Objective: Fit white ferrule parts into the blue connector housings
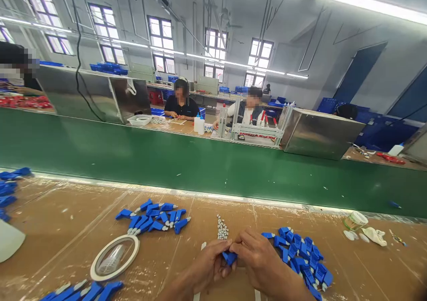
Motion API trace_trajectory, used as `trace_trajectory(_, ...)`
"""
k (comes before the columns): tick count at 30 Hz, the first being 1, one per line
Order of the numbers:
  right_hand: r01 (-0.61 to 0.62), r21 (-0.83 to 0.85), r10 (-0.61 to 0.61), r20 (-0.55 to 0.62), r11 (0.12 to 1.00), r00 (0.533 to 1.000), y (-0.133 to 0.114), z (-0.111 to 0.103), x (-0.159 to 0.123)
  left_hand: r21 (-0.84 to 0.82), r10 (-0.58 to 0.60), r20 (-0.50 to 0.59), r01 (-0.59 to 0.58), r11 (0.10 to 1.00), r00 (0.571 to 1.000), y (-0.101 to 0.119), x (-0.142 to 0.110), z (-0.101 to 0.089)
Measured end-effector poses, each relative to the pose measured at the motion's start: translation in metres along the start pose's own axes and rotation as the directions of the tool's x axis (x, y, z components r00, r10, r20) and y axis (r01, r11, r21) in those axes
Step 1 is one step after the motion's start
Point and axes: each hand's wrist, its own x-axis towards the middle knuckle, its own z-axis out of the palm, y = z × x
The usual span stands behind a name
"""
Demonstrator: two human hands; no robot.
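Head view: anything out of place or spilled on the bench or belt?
One stray: a single blue part lies alone on the green belt, apart from the blue piles on the bench. Crumpled white scraps sit near the belt edge. Both hands pinch one blue piece. Nothing looks damaged.

Near the counter's [66, 229] edge, the left hand [208, 265] and right hand [258, 258] together pinch one blue part [230, 258]. White pins [222, 229] lie just beyond, blue piles [302, 254] to the right, and a tape ring [115, 257] to the left.
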Motion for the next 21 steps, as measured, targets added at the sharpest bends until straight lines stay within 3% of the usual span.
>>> trace_trajectory(2,-0.083,0.101,0.097,-0.141,0.991,0.985,-0.004,0.003,-0.005,-0.024,0.019,-0.014,-0.02,1.0,1.0,0.007,-0.005,-0.004)
trace_trajectory(4,-0.272,0.297,0.331,-0.17,0.915,0.928,-0.004,0.009,-0.017,-0.053,0.049,-0.026,-0.05,0.997,0.998,0.013,-0.007,-0.012)
trace_trajectory(6,-0.434,0.476,0.502,-0.018,0.765,0.864,-0.002,0.02,-0.034,-0.101,0.084,-0.054,-0.089,0.991,0.995,0.017,-0.006,-0.019)
trace_trajectory(7,-0.478,0.536,0.525,0.075,0.696,0.848,-0.002,0.028,-0.043,-0.126,0.095,-0.063,-0.102,0.987,0.994,0.017,-0.005,-0.021)
trace_trajectory(9,-0.502,0.63,0.508,0.191,0.592,0.84,-0.002,0.045,-0.057,-0.165,0.097,-0.07,-0.108,0.98,0.993,0.016,-0.002,-0.024)
trace_trajectory(12,-0.5,0.722,0.472,0.268,0.479,0.84,-0.005,0.066,-0.066,-0.195,0.08,-0.077,-0.094,0.976,0.994,0.012,0.0,-0.024)
trace_trajectory(15,-0.504,0.724,0.46,0.286,0.471,0.84,-0.01,0.071,-0.061,-0.224,0.07,-0.08,-0.086,0.971,0.994,0.008,-0.001,-0.022)
trace_trajectory(21,-0.499,0.659,0.467,0.244,0.564,0.85,-0.014,0.07,-0.06,-0.253,0.058,-0.042,-0.067,0.965,0.997,0.006,0.005,-0.03)
